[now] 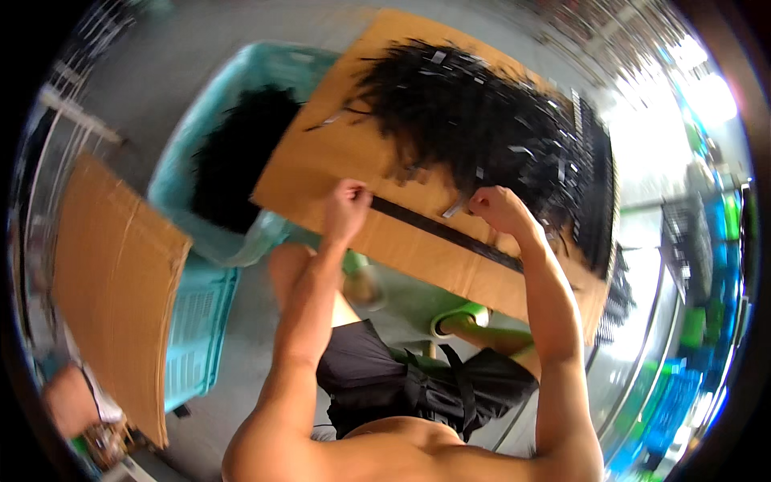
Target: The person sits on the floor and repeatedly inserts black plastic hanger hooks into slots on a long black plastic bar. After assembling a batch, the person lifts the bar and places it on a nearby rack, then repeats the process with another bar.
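A long flat black strip (442, 229) lies across the near part of a cardboard-topped surface (321, 165). At its left end is my left hand (348, 210), fingers curled closed; whatever they hold is hidden. My right hand (502, 210) is closed in a pinch beyond the strip's right half. From its fingertips a thin short piece with a silvery end (454, 208) seems to stick out, blurred by motion. Just past my right hand spreads a big heap of thin black strips with silvery ends (474, 112). More long black strips (598, 185) are lined up along the right edge.
To the left stands a turquoise basket (181, 153) lined with clear plastic and holding a black pile (241, 161). Nearer, a cardboard sheet (116, 289) leans by another turquoise crate (201, 329). Racks and blue and green items (675, 402) line the right side. Below are my green shoes (458, 317).
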Action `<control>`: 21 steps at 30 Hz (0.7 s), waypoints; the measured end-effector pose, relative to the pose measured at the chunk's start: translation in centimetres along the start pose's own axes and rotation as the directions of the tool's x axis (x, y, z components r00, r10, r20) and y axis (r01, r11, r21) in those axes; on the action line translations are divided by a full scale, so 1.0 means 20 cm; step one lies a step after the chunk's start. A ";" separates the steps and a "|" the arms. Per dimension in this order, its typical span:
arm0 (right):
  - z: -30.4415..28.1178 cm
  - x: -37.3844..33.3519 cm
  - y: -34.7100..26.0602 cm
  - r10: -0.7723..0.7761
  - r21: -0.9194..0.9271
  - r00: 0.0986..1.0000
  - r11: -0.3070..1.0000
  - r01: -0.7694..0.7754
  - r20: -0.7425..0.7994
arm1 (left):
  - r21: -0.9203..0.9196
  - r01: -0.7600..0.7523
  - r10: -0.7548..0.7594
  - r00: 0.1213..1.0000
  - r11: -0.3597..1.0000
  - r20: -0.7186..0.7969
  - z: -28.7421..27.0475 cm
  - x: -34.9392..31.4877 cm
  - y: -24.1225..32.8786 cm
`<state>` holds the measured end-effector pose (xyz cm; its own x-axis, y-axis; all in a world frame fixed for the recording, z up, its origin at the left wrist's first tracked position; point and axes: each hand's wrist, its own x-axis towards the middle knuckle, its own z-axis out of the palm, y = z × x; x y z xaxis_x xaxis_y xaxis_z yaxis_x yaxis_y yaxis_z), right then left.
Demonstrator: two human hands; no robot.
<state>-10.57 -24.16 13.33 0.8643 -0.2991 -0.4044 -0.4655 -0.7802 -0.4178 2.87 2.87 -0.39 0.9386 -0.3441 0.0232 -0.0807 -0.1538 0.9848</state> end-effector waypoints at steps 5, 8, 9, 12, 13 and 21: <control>0.12 0.28 -0.02 -0.216 -0.487 0.976 0.849 0.204 0.032 | 0.118 -0.005 0.017 0.995 0.993 -0.100 0.01 -0.01 0.06; 0.19 0.31 -0.04 -0.221 -0.675 0.959 0.682 0.283 0.178 | 0.108 0.059 -0.045 0.991 0.992 -0.126 0.02 -0.01 0.08; 0.24 0.35 0.12 -0.347 -0.646 0.921 0.665 0.374 0.176 | 0.138 0.049 -0.029 0.990 0.989 -0.141 0.05 -0.01 0.09; 0.31 0.36 0.16 -0.464 -0.725 0.872 0.544 0.422 0.159 | 0.186 0.129 -0.103 0.984 0.974 -0.143 0.08 -0.03 0.11; 0.32 0.40 0.17 -0.474 -0.694 0.872 0.588 0.415 0.121 | 0.201 0.063 -0.020 0.978 0.978 -0.207 0.12 -0.03 0.07; 0.18 0.60 -0.09 -0.669 -0.790 0.694 0.261 0.554 0.266 | 0.069 -0.016 0.029 0.979 0.998 -0.201 0.29 0.04 -0.04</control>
<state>-0.05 -24.30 6.29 0.8607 0.4605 -0.2171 0.5082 -0.8036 0.3099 1.78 -2.74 -2.15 0.9841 -0.1549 0.0864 -0.1185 -0.2116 0.9702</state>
